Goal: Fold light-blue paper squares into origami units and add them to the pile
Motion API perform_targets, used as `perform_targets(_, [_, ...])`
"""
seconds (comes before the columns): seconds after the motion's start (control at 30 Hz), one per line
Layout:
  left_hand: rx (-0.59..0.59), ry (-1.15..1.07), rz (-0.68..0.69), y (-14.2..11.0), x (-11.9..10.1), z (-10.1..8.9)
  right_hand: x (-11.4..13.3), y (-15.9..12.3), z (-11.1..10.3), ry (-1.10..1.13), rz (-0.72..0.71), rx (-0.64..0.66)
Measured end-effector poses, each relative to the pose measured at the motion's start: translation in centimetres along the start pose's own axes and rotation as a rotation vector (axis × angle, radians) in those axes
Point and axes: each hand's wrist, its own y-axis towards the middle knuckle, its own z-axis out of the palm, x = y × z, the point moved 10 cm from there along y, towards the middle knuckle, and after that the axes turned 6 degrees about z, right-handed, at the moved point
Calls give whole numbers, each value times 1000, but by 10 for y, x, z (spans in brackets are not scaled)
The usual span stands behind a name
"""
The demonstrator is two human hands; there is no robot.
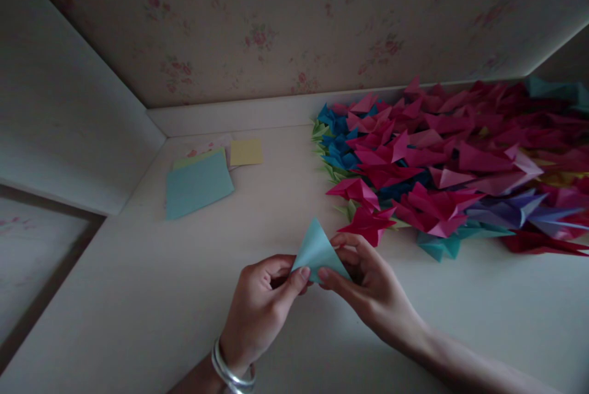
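Observation:
A light turquoise sheet of paper, folded to a triangle with its tip pointing away from me, is held up above the white table. My left hand grips its left corner, the thumb on the front near the lower edge and the fingers behind. At the right corner my right hand pinches it the same way, with its thumb close to the other thumb. Parts of the fingers of both hands are hidden behind the paper. A silver bangle circles my left wrist.
Many folded paper pieces, pink, red, blue, green and purple, lie heaped at the right along the wall. Turquoise paper sheets and a small yellow square lie at the back left. A white cabinet side bounds the table's left.

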Motion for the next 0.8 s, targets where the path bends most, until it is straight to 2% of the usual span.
perform_targets(0.2, [26, -7, 0, 0, 2, 5, -1, 2, 1, -88, 3, 8])
perform_targets(0.43, [44, -49, -21, 1, 11, 9, -4, 4, -2, -151, 82, 10])
perform_targets(0.8, [-177, -149, -51, 3, 17, -17, -4, 4, -16, -59, 128, -27])
